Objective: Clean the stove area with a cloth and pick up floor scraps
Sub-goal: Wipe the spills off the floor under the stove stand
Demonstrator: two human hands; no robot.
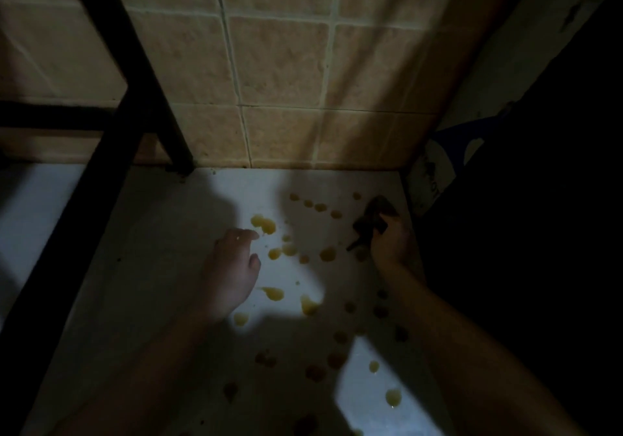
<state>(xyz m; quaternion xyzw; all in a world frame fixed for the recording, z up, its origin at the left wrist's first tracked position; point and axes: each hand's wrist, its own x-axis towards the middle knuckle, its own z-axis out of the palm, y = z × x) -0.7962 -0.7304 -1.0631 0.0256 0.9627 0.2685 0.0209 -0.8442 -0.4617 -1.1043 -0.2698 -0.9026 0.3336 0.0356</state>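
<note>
Here the yellow scraps (pixel 305 304) lie scattered over the pale floor (pixel 161 267), in a loose band from the far right by the tiled wall (pixel 279 64) down to the near right, thickest between our two hands. The one that matters, we judge, is the double blob (pixel 263 225) at the far left edge of the scatter. It is a little longer left to right than far to near. It sits just right of, and slightly beyond, the fingertips of our left hand (pixel 232 267), close enough that we cannot say whether they touch. That hand is loosely spread, fingers relaxed and pointing far-right, holding nothing. It is much the nearer hand to the blob, so a short reach along its own line should meet the blob end-on. Our right hand (pixel 391 243) is well apart, at the right edge of the scatter, with its fingers curled round a dark crumpled wad (pixel 372 218). Whether this is the cloth or a scrap is too dim to tell. A black frame (pixel 111 139) crosses the left of the view, clear of both hands.
</note>
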